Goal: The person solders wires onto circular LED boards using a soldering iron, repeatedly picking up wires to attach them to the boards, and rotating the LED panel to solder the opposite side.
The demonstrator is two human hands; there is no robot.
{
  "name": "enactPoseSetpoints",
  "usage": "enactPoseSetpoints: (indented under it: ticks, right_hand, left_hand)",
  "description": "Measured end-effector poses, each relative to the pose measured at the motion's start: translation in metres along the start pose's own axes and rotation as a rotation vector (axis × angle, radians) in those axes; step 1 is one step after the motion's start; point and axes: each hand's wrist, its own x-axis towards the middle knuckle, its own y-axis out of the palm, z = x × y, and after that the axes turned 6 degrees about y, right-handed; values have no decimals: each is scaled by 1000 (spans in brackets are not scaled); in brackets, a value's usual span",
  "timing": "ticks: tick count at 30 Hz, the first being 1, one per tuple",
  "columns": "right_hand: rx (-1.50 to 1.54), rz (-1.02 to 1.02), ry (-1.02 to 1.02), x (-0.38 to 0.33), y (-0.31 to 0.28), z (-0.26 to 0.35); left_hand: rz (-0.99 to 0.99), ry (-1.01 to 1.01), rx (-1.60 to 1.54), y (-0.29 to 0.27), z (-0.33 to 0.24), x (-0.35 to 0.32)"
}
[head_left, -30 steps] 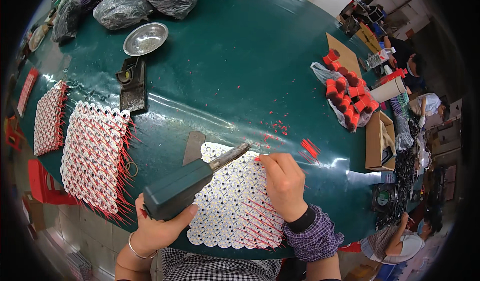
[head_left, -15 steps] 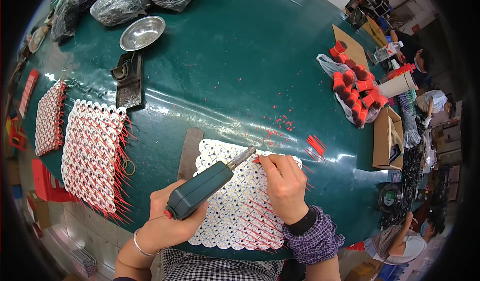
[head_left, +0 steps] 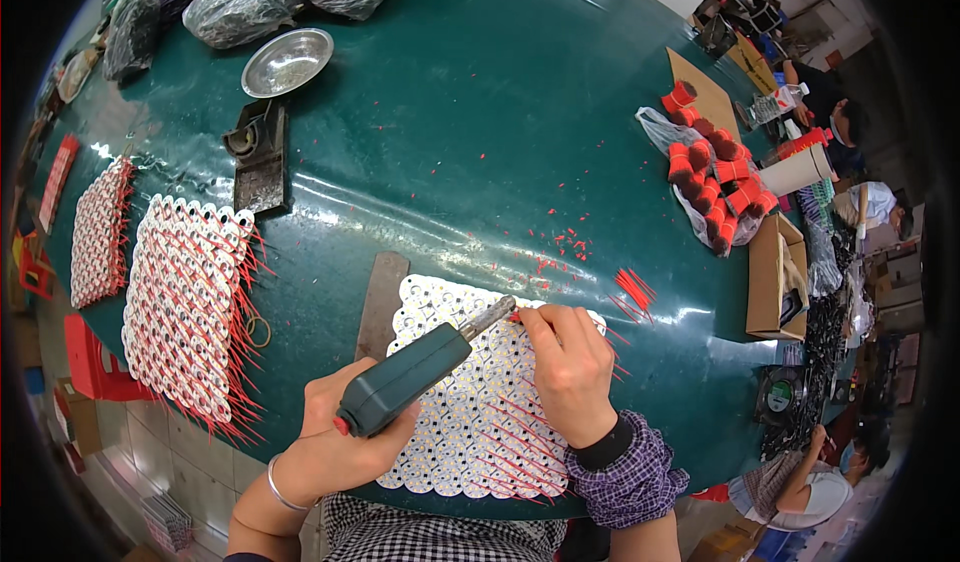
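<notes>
My left hand (head_left: 345,427) is wrapped round the handle of a dark green soldering gun (head_left: 405,377). Its metal tip points up and right, over the far edge of a white panel of small round circuit boards (head_left: 440,452). Beside that tip, the fingers of my right hand (head_left: 575,367) pinch a short red wire (head_left: 515,316), mostly hidden by the fingertips. Red wires (head_left: 520,427) stick out from the panel's right-hand part. Under the panel's left side shows a flat metal bar (head_left: 382,297).
Loose red wires (head_left: 633,292) lie right of the panel, with red scraps beyond. Two wired panels (head_left: 190,307) stand at left, near a metal stand (head_left: 260,162) and a steel bowl (head_left: 288,62). Bundled red wires (head_left: 715,177) and a cardboard box (head_left: 765,282) sit right.
The soldering gun has shifted very slightly right, its tip now closer to my right fingertips. My right hand stays almost where it was, still pinching the red wire.
</notes>
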Motion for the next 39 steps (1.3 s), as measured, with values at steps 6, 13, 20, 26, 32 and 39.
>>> enactPoseSetpoints:
  ticks: [6, 13, 20, 26, 32, 39]
  right_hand:
    - [11, -4, 18, 0, 3, 2]
    - [-24, -77, -22, 0, -3, 3]
    - [119, -94, -73, -3, 11, -1]
    - [124, -93, -64, -2, 11, 0]
    - [93, -75, -86, -2, 11, -1]
    - [69, -73, -79, -2, 10, 0]
  left_hand:
    - [-110, -174, -175, -5, -8, -16]
    - [-187, -390, -386, -7, -13, -20]
    - [-116, -65, -86, -6, -2, -17]
    - [-57, -147, -130, -3, 2, -20]
    - [-92, -90, -134, -1, 1, -19]
    - [-35, -24, -4, -4, -2, -17]
